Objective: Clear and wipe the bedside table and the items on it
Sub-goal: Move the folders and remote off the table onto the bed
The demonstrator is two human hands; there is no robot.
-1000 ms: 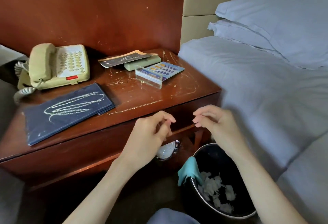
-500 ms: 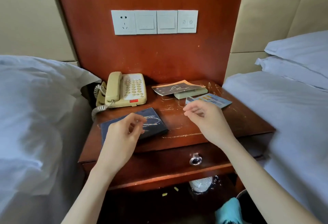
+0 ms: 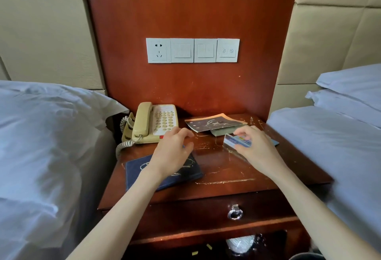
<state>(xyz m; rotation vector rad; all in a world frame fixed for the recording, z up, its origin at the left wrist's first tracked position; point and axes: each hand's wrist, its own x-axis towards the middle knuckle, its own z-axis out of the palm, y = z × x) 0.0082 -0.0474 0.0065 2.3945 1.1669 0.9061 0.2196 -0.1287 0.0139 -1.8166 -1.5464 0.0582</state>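
The scratched wooden bedside table (image 3: 222, 171) stands between two beds. On it sit a beige telephone (image 3: 154, 123) at the back left, a dark blue folder (image 3: 134, 169) at the front left, and a dark leaflet (image 3: 214, 123) over a pale green pad (image 3: 222, 132) at the back. My right hand (image 3: 255, 146) pinches a clear acrylic card stand (image 3: 237, 142) with a blue card in it. My left hand (image 3: 173, 148) hovers over the folder with fingers loosely curled, holding nothing.
White-covered beds flank the table, left (image 3: 41, 146) and right (image 3: 329, 146). A wall panel of switches and a socket (image 3: 192, 50) is above. The drawer has a ring pull (image 3: 235, 212). A wrapped item (image 3: 241, 243) lies on the lower shelf.
The view rose from the bin and drawer front to the table top. Both hands moved forward over the table, and my right hand took hold of the acrylic card stand.
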